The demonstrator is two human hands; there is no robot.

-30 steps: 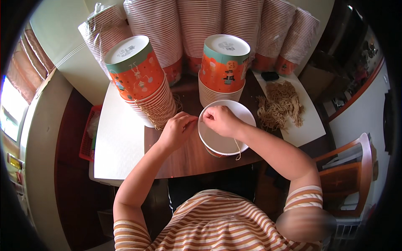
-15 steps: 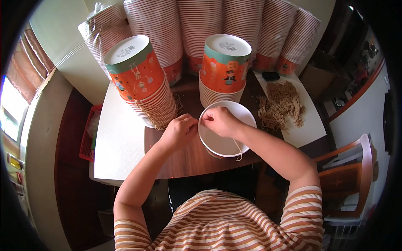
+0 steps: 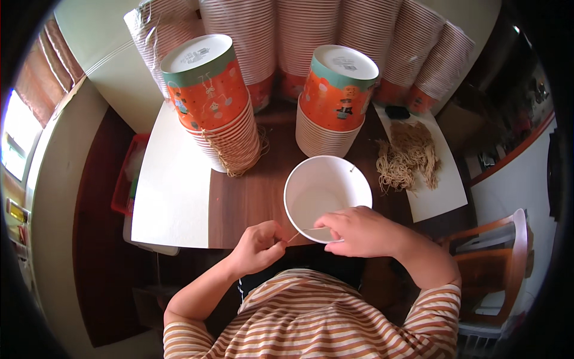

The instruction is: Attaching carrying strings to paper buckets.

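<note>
A white-lined paper bucket [image 3: 317,185] stands tilted at the table's near edge, its mouth facing me. At its near rim my right hand [image 3: 368,232] reaches over the edge, thumb and fingers pinched on a thin beige string [image 3: 295,236]. Just left of the rim, my left hand [image 3: 258,246] is closed in a pinch on the string's other stretch, outside the bucket. Between the two hands the string runs across the rim. On the far right of the inner wall shows a small knot or string end [image 3: 352,169].
Upside-down stacks of orange paper buckets stand at left [image 3: 209,102] and centre [image 3: 338,99], strings hanging on the left one. Behind are tall plastic-wrapped bucket stacks [image 3: 308,36]. A heap of beige strings [image 3: 409,155] lies at right, near a wooden chair [image 3: 496,263].
Both hands have moved nearer to me, from the bucket's upper left rim to its near rim. The bucket has turned, and its mouth now tips toward me. The view has shifted slightly.
</note>
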